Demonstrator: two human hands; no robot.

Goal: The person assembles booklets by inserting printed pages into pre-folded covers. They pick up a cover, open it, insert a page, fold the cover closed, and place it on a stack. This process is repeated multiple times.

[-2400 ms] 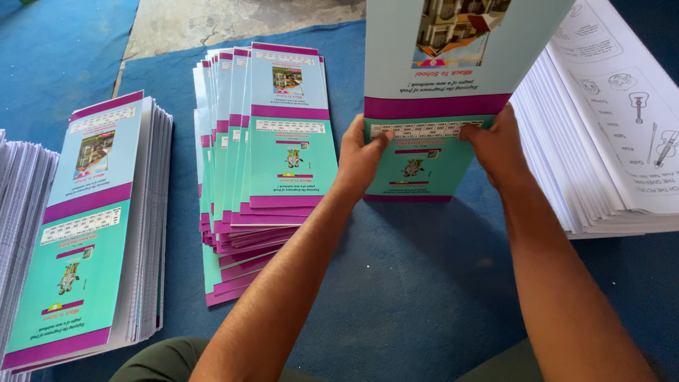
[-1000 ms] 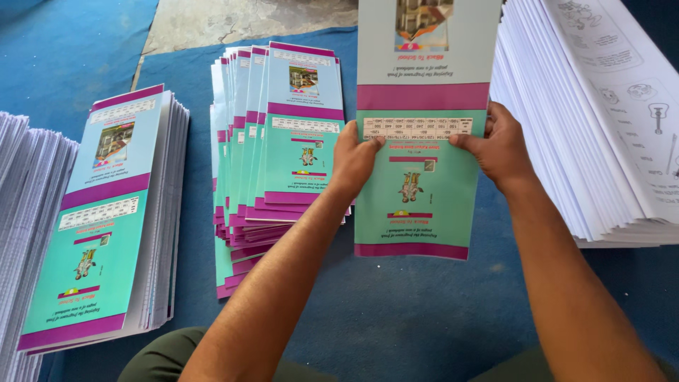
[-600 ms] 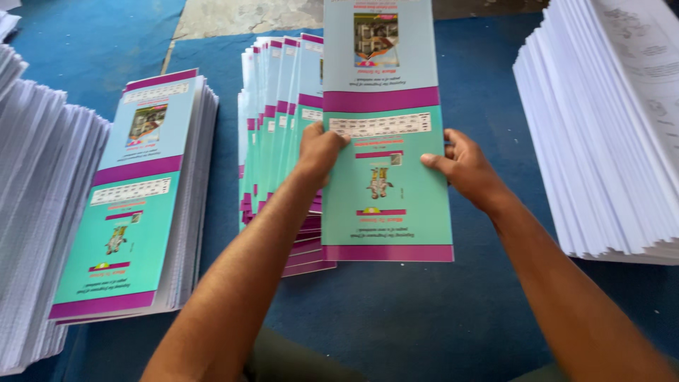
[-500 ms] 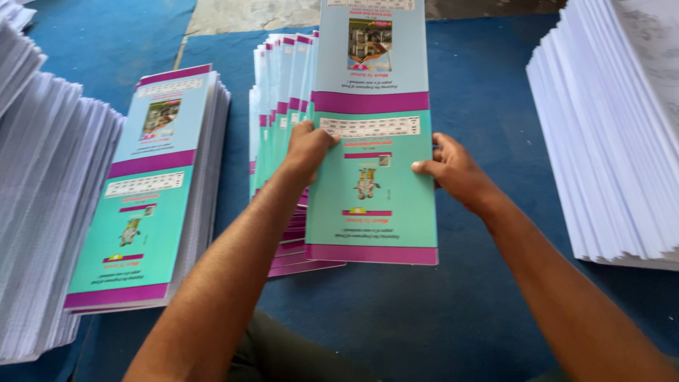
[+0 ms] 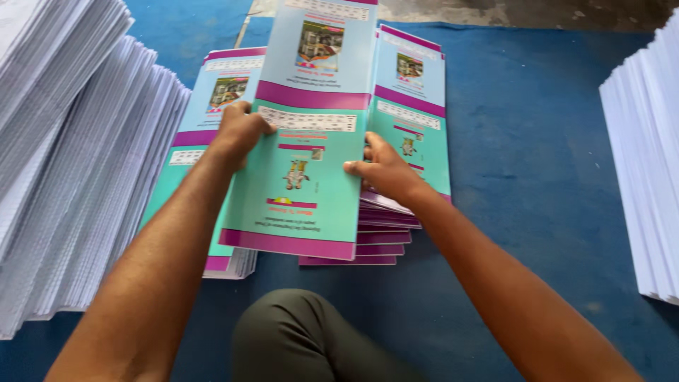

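Both hands hold 1 teal and purple cover sheet (image 5: 304, 134) by its side edges, above the blue mat (image 5: 537, 141). The left hand (image 5: 240, 131) is closed on the sheet's left edge, fingers curled over the front. The right hand (image 5: 382, 170) grips the right edge, thumb on the printed face and fingers behind. The sheet is tilted slightly and overlaps 2 piles of like covers: a fanned pile (image 5: 410, 134) under its right side, just beneath the right hand, and a squared stack (image 5: 212, 106) under its left side, partly hidden by the left forearm. A tall bank of white paper (image 5: 71, 163) lies at the far left, touching that stack, and another white stack (image 5: 647, 170) sits at the right edge, well apart. A knee in olive cloth (image 5: 297, 339) shows at the bottom.
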